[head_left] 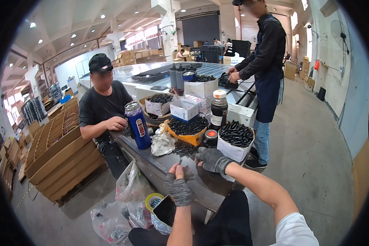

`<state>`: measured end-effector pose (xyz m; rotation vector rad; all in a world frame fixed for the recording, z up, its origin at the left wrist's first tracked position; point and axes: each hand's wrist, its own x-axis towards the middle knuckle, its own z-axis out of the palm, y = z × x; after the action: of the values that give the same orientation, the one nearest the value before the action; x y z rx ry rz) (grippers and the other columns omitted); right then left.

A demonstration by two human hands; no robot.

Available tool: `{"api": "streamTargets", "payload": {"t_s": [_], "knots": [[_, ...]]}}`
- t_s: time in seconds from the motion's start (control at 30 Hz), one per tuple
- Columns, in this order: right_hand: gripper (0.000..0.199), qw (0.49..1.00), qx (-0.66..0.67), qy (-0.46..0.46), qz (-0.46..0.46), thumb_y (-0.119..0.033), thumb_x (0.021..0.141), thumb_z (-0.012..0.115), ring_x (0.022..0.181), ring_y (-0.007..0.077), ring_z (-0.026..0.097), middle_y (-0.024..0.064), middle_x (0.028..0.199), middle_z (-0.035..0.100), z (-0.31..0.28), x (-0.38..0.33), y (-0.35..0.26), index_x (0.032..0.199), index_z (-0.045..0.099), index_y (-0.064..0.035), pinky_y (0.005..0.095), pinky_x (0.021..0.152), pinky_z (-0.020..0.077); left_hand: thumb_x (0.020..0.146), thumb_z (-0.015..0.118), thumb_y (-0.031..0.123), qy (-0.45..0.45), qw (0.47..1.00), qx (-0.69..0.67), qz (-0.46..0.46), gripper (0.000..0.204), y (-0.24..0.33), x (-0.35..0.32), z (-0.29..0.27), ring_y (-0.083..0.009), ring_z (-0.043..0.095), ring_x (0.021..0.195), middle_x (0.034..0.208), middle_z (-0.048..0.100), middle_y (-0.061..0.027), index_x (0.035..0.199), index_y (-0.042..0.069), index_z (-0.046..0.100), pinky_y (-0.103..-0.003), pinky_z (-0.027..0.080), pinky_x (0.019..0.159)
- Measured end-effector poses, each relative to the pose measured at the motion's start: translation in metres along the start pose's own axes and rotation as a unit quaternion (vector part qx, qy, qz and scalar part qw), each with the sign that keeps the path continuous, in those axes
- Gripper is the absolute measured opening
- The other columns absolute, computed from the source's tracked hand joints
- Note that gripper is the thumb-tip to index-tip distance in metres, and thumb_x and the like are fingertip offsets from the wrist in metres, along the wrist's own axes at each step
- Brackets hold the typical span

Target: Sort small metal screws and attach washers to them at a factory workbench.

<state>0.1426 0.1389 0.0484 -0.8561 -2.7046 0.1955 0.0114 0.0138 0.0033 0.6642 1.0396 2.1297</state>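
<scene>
My left hand (178, 187), in a grey fingerless glove, is raised over the near edge of the dark tabletop (155, 166). Thumb and fingers pinch a small dark piece (180, 162), too small to name. To its right, my right hand (214, 160), gloved alike, is closed with its fingertips low by the tabletop; whatever they hold is hidden. Small dark loose parts (185, 151) lie just left of those fingers. Beyond my right hand stands a white box (233, 153) heaped with black rod-like parts (236, 133). An orange-edged container (186, 138) of similar parts is farther left.
A blue tumbler (139, 130), a crumpled white cloth (163, 143), a dark-lidded jar (210, 139) and a bottle (219, 110) crowd the table. Plastic bags (131, 186) and a bin (165, 210) sit below left. One person (104, 96) sits across; another (266, 61) stands behind.
</scene>
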Motion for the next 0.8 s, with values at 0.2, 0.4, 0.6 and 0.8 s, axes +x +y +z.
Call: {"api": "streamTargets", "payload": {"t_s": [0.2,0.4,0.6,0.8], "knots": [[0.019,0.998,0.049,-0.025,0.006,-0.017,0.076,0.072,0.095,0.0351,0.066,0.0171,0.097,0.068,0.008,0.011,0.008,0.091,0.069,-0.0055,0.0428,0.078,0.0519,0.099,0.062,0.021,-0.006,1.0,-0.015,0.013,0.026,-0.002,-0.001,0.002,-0.0172,0.067,0.07,0.089,0.069,-0.0108,0.115,0.0,0.064,-0.03,0.057,0.057],[0.018,0.996,0.082,-0.039,-0.006,-0.007,0.079,0.068,0.091,0.0337,0.066,0.0156,0.092,0.067,0.007,0.006,0.005,0.096,0.064,-0.0039,0.0421,0.077,0.0505,0.099,0.062,0.018,-0.013,1.0,0.013,0.019,0.024,-0.007,0.001,-0.001,-0.0167,0.068,0.079,0.092,0.068,-0.009,0.115,-0.001,0.064,-0.028,0.056,0.062],[0.018,0.996,0.076,-0.048,-0.007,-0.007,0.08,0.067,0.087,0.0325,0.067,0.0149,0.087,0.068,-0.001,0.006,-0.002,0.097,0.066,-0.005,0.0425,0.075,0.0509,0.098,0.064,0.02,-0.004,0.999,0.013,0.048,0.026,-0.019,0.007,-0.005,-0.0189,0.067,0.069,0.088,0.068,-0.0117,0.113,-0.001,0.064,-0.029,0.055,0.052],[0.02,0.996,0.087,-0.017,-0.025,-0.014,0.073,0.068,0.09,0.0348,0.068,0.0165,0.091,0.071,0.009,0.013,0.007,0.092,0.071,-0.0076,0.0435,0.078,0.0526,0.098,0.064,0.017,0.005,0.998,0.04,0.057,0.024,-0.017,0.01,-0.008,-0.0136,0.064,0.082,0.094,0.068,-0.0059,0.112,-0.002,0.067,-0.028,0.054,0.075]]}}
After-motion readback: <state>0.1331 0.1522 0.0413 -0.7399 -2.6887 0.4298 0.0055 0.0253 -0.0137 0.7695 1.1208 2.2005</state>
